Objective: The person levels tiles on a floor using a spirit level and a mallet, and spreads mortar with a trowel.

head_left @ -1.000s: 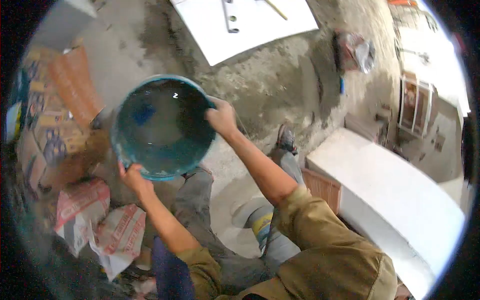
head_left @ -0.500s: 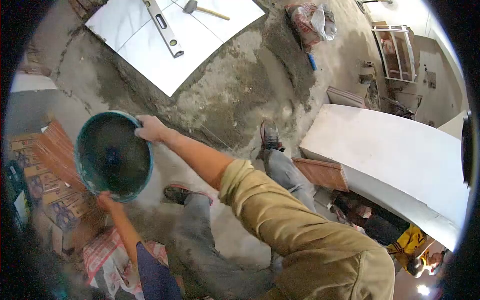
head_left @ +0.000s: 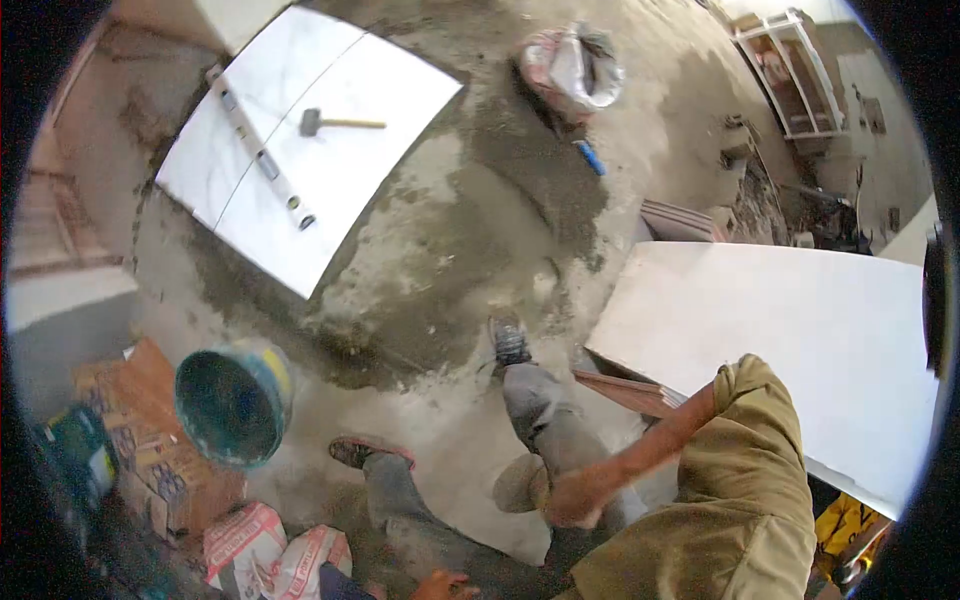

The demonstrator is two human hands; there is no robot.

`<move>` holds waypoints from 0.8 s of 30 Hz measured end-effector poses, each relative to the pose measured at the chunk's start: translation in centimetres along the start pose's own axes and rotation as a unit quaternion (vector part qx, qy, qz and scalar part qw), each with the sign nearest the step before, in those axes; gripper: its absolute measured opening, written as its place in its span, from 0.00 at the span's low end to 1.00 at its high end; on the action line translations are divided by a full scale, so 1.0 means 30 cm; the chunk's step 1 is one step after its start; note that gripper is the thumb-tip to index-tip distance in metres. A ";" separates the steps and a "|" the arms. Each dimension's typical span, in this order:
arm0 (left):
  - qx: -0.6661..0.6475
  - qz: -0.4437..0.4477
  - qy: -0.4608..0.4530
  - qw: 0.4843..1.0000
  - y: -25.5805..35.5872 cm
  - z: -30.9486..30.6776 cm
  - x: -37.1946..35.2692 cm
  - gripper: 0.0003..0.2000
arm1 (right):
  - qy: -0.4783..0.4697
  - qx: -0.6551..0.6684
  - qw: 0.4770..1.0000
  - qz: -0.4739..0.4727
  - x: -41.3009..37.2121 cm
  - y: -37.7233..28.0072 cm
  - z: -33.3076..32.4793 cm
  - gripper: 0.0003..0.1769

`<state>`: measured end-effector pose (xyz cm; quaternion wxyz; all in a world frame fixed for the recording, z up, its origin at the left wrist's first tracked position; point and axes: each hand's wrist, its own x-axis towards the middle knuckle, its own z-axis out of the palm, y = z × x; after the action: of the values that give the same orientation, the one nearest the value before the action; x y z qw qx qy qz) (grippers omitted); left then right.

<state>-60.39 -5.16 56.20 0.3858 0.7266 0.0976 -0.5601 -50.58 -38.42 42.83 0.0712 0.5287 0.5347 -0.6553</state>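
My right hand is low in front of my legs, its blurred fingers closed at the edge of a round tan-grey thing whose kind I cannot make out. At the bottom edge my left hand shows only in part, near my trouser leg, fingers loosely apart with nothing seen in them. A dark green bucket stands tilted to the left, its mouth towards me, with neither hand on it. White tiles lie on the wet floor, bearing a spirit level and a mallet.
A sack and a blue-handled tool are beyond the mortar patch. Cardboard boxes and red-and-white bags are at left. A white slab fills the right side, with brown tiles against it. A yellow garment shows lower right.
Both hands have let go of the bucket, which now rests at left. My hands have come back towards my body, the right to the round thing. The view has shifted too.
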 end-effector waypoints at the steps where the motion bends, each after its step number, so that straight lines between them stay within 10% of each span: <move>1: 0.010 0.000 -0.003 1.000 0.071 -0.016 0.017 0.19 | 0.102 -0.003 0.989 0.111 -0.047 -0.033 0.178 0.08; 2: -0.007 -0.013 -0.007 1.000 0.141 -0.033 0.039 0.19 | 0.111 0.000 0.988 0.111 -0.287 0.199 -0.080 0.08; 4: -0.044 -0.040 -0.014 0.998 0.266 -0.069 0.073 0.18 | -0.044 -0.013 0.980 -0.192 -0.499 0.119 -0.426 0.10; 11: -0.206 -0.162 -0.052 0.964 0.476 -0.093 0.088 0.18 | 0.044 0.054 0.941 -0.331 -0.433 0.234 -0.137 0.17; 14: -0.291 -0.209 -0.060 0.932 0.475 -0.079 0.089 0.18 | -0.084 0.306 0.836 -0.447 -0.412 0.202 0.080 0.17; 16: -0.350 -0.244 -0.071 0.902 0.470 -0.072 0.032 0.18 | 0.061 0.189 0.806 -0.558 -0.314 0.083 0.323 0.19; 20: -0.457 -0.270 -0.079 0.844 0.446 -0.098 -0.015 0.18 | -0.113 0.317 0.793 -0.507 -0.527 0.144 -0.268 0.19; 22: -0.477 -0.279 -0.092 0.828 0.298 -0.038 -0.012 0.18 | -0.090 0.269 0.917 -0.280 -0.583 0.113 -0.396 0.18; 23: -0.596 -0.097 0.036 0.796 0.101 0.053 0.033 0.10 | 0.004 0.288 0.928 -0.235 -0.591 0.119 -0.400 0.16; 24: -0.690 -0.151 0.089 0.702 -0.048 0.070 0.001 0.10 | 0.103 0.301 0.929 -0.187 -0.602 0.133 -0.421 0.15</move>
<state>-62.77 -5.59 55.38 0.6789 0.2790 0.5991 -0.3201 -32.39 -38.81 55.89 -0.2707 0.4800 0.4065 -0.7288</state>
